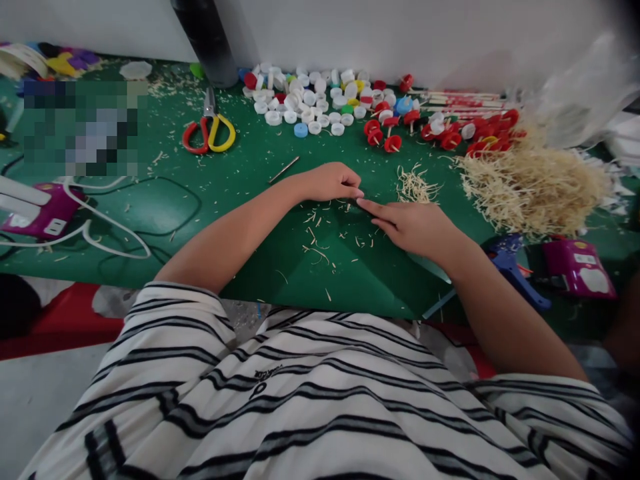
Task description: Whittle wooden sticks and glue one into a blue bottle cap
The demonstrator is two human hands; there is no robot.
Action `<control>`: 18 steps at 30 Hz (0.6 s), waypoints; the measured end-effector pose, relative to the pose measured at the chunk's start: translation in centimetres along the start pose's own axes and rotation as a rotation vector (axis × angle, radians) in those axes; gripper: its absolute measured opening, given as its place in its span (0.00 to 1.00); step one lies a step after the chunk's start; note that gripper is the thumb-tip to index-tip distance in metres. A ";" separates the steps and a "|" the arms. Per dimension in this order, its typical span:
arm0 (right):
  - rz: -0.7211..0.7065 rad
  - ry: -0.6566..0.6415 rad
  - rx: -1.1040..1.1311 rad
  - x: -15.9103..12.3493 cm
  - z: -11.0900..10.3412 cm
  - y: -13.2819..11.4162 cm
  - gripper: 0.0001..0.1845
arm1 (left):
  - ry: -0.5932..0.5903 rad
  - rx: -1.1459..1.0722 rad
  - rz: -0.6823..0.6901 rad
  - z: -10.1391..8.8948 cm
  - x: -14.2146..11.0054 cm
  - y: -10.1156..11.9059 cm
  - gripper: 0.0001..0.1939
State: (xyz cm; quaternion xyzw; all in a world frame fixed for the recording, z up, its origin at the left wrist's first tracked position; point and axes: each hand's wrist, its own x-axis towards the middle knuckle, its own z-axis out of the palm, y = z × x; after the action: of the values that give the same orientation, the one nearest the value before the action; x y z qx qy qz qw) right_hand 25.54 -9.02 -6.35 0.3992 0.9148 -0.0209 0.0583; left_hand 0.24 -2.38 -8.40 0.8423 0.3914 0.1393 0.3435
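Observation:
Over the green tabletop (270, 250), my left hand (333, 181) is closed, its fingers curled and the thumb pressed to them. Whatever it pinches is too small to make out. My right hand (425, 230) reaches in from the right with two digits stretched out and their tips apart. One of these fingertips touches the tips of my left hand. Short straw-coloured strand scraps (316, 251) lie scattered below both hands. Just behind my right hand sits a small bunch of pale strands (416, 185). A thin metal rod (284, 170) rests beyond my left forearm.
Red-and-yellow scissors (209, 127) and a dark bottle (207, 43) stand left of many bottle caps (310, 93). Red caps with sticks (393, 137) lie farther right, beside a big strand heap (540, 183). A blue glue gun (517, 267), purple power blocks (580, 267) and white cables (113, 243) flank me.

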 end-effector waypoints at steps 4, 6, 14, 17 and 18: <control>-0.005 -0.028 0.030 0.0 -0.2 0.2 0.33 | -0.012 -0.013 0.025 -0.1 -0.1 0.2 0.19; -0.009 -0.031 0.032 0.0 -0.2 0.2 0.33 | -0.014 -0.015 0.027 -0.1 -0.1 0.3 0.20; 0.009 -0.022 0.034 -0.3 -0.1 -0.2 0.33 | -0.024 -0.023 0.011 0.0 0.0 0.3 0.18; 0.021 -0.019 0.036 -0.5 0.0 -0.2 0.33 | -0.027 -0.017 0.004 0.0 -0.1 0.4 0.18; 0.022 -0.019 0.039 -0.5 0.1 -0.2 0.33 | -0.027 -0.014 0.002 -0.1 -0.1 0.5 0.19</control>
State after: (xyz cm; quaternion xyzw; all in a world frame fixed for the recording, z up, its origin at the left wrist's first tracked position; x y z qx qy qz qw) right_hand 25.76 -9.48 -6.39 0.4100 0.9092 -0.0421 0.0594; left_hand 0.41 -2.69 -8.01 0.8419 0.3850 0.1313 0.3546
